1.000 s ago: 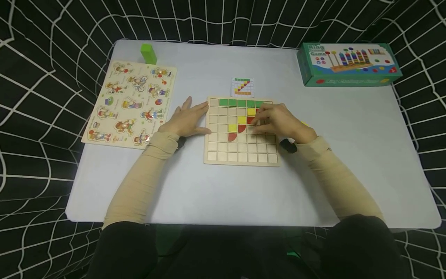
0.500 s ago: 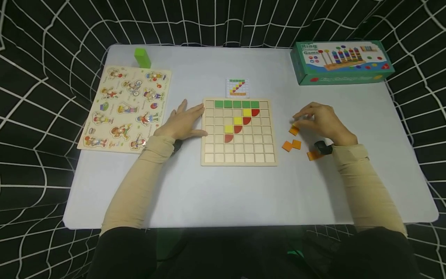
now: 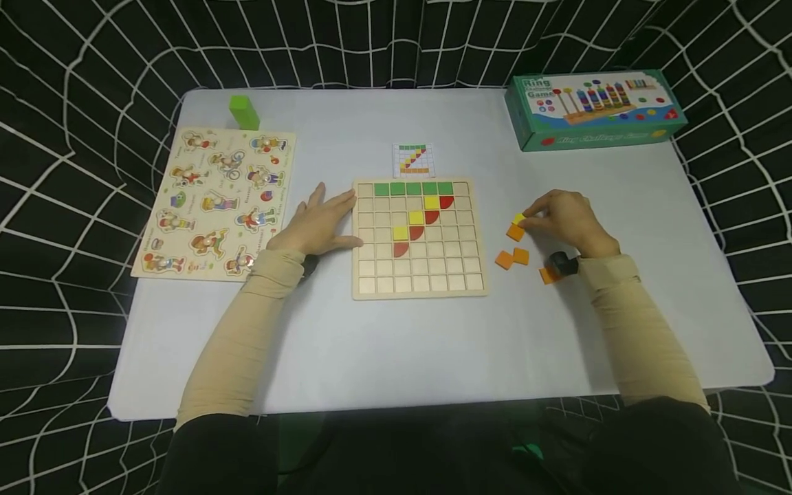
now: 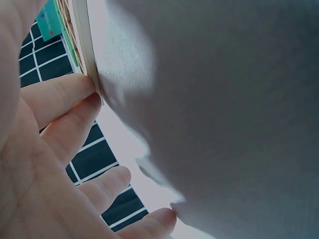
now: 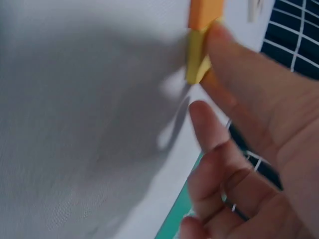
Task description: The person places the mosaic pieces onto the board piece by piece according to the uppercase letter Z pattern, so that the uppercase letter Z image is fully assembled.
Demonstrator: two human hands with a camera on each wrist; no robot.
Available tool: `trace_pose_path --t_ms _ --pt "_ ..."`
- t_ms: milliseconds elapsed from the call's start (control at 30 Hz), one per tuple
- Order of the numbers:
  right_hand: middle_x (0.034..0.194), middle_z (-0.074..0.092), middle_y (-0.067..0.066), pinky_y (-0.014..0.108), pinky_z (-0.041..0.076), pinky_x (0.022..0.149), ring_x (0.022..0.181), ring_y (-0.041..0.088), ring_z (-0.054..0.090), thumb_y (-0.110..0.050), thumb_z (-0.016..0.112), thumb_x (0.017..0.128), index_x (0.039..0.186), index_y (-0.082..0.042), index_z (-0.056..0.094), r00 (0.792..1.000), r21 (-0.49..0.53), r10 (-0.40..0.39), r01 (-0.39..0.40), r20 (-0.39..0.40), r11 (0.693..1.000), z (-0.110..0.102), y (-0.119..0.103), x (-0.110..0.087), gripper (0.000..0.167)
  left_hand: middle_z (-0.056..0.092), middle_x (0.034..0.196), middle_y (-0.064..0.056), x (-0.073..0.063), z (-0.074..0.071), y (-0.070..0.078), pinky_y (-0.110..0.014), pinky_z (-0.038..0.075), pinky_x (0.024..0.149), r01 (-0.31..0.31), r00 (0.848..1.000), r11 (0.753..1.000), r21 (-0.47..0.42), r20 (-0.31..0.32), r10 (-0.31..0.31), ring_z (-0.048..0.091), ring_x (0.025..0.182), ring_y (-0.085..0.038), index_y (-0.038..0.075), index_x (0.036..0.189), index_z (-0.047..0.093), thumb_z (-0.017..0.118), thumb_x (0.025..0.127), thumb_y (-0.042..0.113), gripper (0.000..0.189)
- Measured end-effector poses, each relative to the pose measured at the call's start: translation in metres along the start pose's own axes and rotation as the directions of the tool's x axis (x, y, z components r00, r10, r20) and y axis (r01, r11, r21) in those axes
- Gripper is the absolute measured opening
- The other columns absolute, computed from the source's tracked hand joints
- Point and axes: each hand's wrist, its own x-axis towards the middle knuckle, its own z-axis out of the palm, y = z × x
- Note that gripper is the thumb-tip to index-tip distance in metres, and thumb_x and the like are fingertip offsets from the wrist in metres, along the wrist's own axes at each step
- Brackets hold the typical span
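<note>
A wooden grid board [image 3: 441, 268] lies mid-table, with green squares along its top row and a diagonal of yellow squares and red quarter-rounds. My left hand [image 3: 317, 223] is spread at its left side, fingertips and thumb at the edge; the left wrist view has two fingertips against the board's side [image 4: 83, 37]. To the right of the board, my right hand [image 3: 566, 218] pinches a yellow square tile [image 5: 195, 57] between thumb and index finger. An orange tile [image 3: 515, 232] adjoins the yellow one, and several more orange tiles [image 3: 521, 256] lie nearer the wrist.
Just above the board is a small pattern card [image 3: 414, 160]. A wooden picture puzzle [image 3: 213, 206] lies at the left with a green block [image 3: 244, 113] behind it. The green Ring Challenge Game box [image 3: 597, 113] stands back right. Netting surrounds the white table [image 3: 396, 357].
My right hand has left the board, where it was over the red and yellow pieces, and moved right to the loose tiles. It now pinches a yellow tile. The left hand stays at the board.
</note>
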Motion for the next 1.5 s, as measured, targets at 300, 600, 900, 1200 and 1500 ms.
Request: trace_pose_path --t_ms 300,600,900,1200,1500 --pt "0.106 0.073 0.026 0.028 0.040 0.067 0.087 0.025 0.052 -0.026 0.077 0.092 0.108 0.004 0.076 0.998 0.048 0.056 -0.058 0.040 0.997 -0.009 -0.010 0.005 0.035 0.014 0.176 -0.005 -0.002 0.000 -0.002 -0.080 0.011 0.123 0.002 1.000 1.000 -0.008 -0.010 -0.002 -0.006 0.160 -0.052 0.011 0.166 0.022 0.068 0.096 0.053 0.093" --pt "0.131 0.064 0.027 0.048 0.045 0.096 0.115 0.034 0.048 -0.029 0.074 0.096 0.116 0.002 0.074 0.993 0.137 0.053 -0.067 0.102 0.988 -0.010 -0.042 0.016 0.037 0.013 0.177 -0.004 0.000 0.000 -0.002 -0.079 0.011 0.124 0.014 1.000 1.000 -0.005 -0.009 -0.014 -0.007 0.161 -0.051 0.012 0.166 0.021 0.067 0.096 0.053 0.093" --pt "0.126 0.062 0.020 0.039 0.042 0.093 0.109 0.028 0.046 -0.023 0.078 0.093 0.109 0.002 0.074 0.990 0.221 -0.015 -0.016 0.142 0.975 0.014 -0.094 0.028 0.030 0.013 0.177 -0.002 0.001 0.000 0.000 -0.078 0.011 0.124 0.022 1.000 1.000 0.002 0.002 -0.022 -0.007 0.161 -0.050 0.013 0.166 0.021 0.067 0.095 0.055 0.094" --pt "0.103 0.074 0.013 0.027 0.043 0.077 0.094 0.020 0.051 -0.016 0.080 0.090 0.092 -0.004 0.080 0.967 0.230 -0.217 0.182 0.136 0.956 0.047 -0.153 0.032 0.012 0.013 0.177 -0.003 0.001 -0.002 0.000 -0.079 0.010 0.124 0.015 1.000 1.000 -0.002 -0.004 -0.015 -0.007 0.160 -0.051 0.012 0.166 0.022 0.068 0.095 0.054 0.094" --pt "0.105 0.075 0.010 0.027 0.044 0.085 0.101 0.018 0.055 -0.016 0.081 0.088 0.091 -0.004 0.082 0.942 0.203 -0.281 0.243 0.186 0.949 0.070 -0.197 0.034 0.012 0.014 0.177 -0.002 0.001 -0.002 0.000 -0.079 0.010 0.124 0.022 1.000 1.000 -0.013 0.000 -0.022 -0.007 0.160 -0.051 0.012 0.165 0.023 0.069 0.094 0.054 0.095"
